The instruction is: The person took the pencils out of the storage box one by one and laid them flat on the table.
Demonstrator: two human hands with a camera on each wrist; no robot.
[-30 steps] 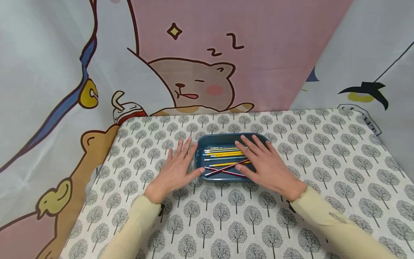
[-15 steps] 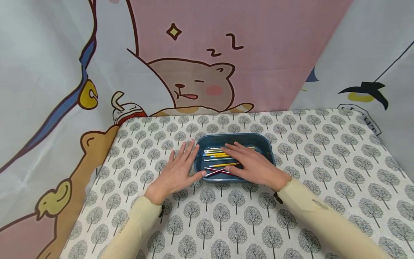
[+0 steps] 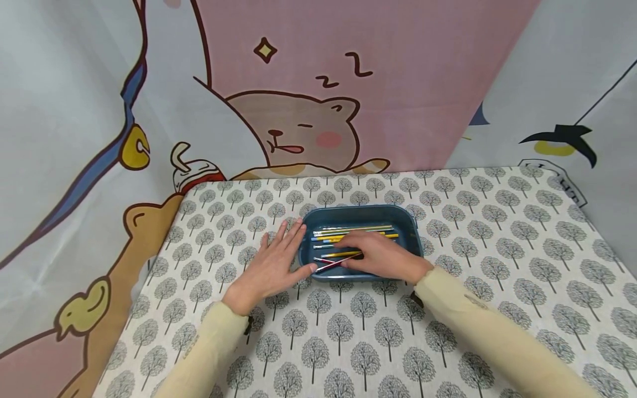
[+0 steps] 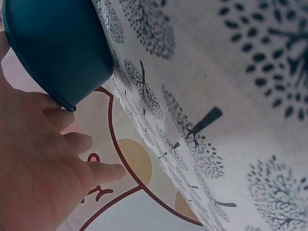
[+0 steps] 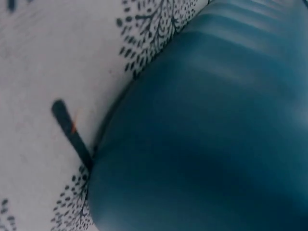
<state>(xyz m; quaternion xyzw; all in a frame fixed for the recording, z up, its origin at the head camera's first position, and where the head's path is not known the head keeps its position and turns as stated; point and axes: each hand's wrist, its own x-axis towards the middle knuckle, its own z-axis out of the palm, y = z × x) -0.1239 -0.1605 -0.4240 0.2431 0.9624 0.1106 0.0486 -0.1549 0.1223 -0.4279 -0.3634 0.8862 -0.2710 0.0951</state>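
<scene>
A dark blue plastic tray [image 3: 368, 213] holds several pencils, yellow, green and dark red. My left hand [image 3: 271, 271] lies with fingers spread at the tray's left end, its thumb at the near left rim. In the left wrist view those fingers [image 4: 72, 139] extend beside the tray wall [image 4: 57, 43]. My right hand [image 3: 380, 254] reaches down into the tray, fingers bent over the pencils. A dark red pencil [image 3: 328, 267] passes between its parted thumb and fingers, the thumb tip right at it. A yellow pencil [image 3: 335, 255] lies just behind. The right hand's palm side is hidden.
A table covered with a tree-print cloth [image 3: 368, 356] bears the tray. Behind and to the sides hangs a cartoon-print curtain [image 3: 413, 83], meeting the table's far edge. In the right wrist view the tray's outer wall [image 5: 202, 125] fills most of the picture.
My right hand has moved left and down into the tray, its spread fingers bending toward the pencils. The left hand has stayed almost still at the left end.
</scene>
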